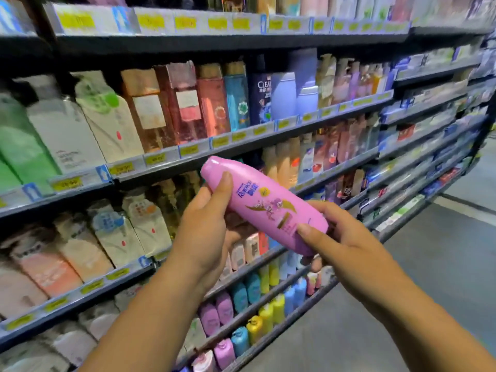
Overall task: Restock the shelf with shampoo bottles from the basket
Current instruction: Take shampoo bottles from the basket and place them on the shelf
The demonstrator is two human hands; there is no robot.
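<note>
A pink shampoo bottle [264, 205] with a flower print lies tilted in the air in front of the shelves, its cap end up and to the left. My left hand [206, 226] grips its upper half, thumb laid across the front. My right hand [341, 242] holds the lower end, thumb on the label side and fingers curled beneath. The shelf unit [268, 138] stands behind, packed with bottles. Similar pink bottles [217, 312] stand on a lower shelf. No basket is in view.
Rows of shampoo bottles and refill packs fill several shelves [112, 122] with yellow price tags along their edges. Small blue, yellow and pink bottles [265, 315] line the bottom shelves. The grey aisle floor [429, 264] runs along the right.
</note>
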